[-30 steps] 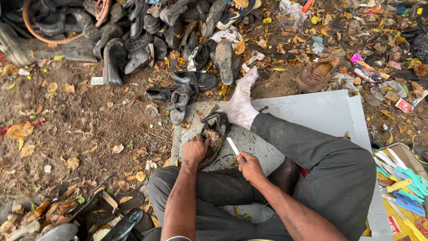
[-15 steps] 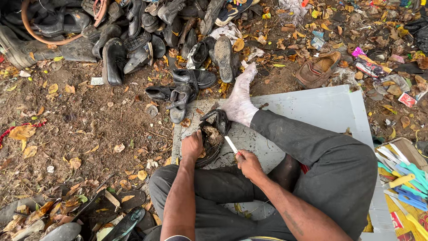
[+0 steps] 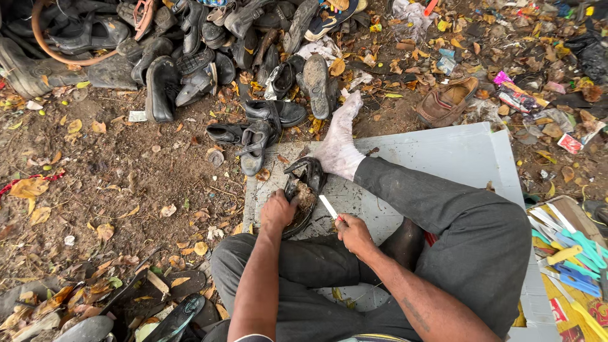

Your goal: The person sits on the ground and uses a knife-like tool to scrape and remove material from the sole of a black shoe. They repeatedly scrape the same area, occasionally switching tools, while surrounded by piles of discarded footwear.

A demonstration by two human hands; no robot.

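Observation:
I sit on the ground with a worn black shoe lying sole-up on a grey stone slab in front of me. My left hand presses on the shoe and grips its near edge. My right hand holds a small knife with a pale blade, the blade pointing up-left toward the shoe's side. My dusty bare foot rests on the slab and pins the shoe's far end. Dark trousers cover both legs.
A heap of old black shoes and boots fills the far ground. Two black sandals lie beside the slab. A brown shoe sits among litter at right. A pale board lies under me; coloured tools at right.
The camera has drifted slightly. Both hands stay on the shoe and knife, with the blade shifted a little along the shoe's edge.

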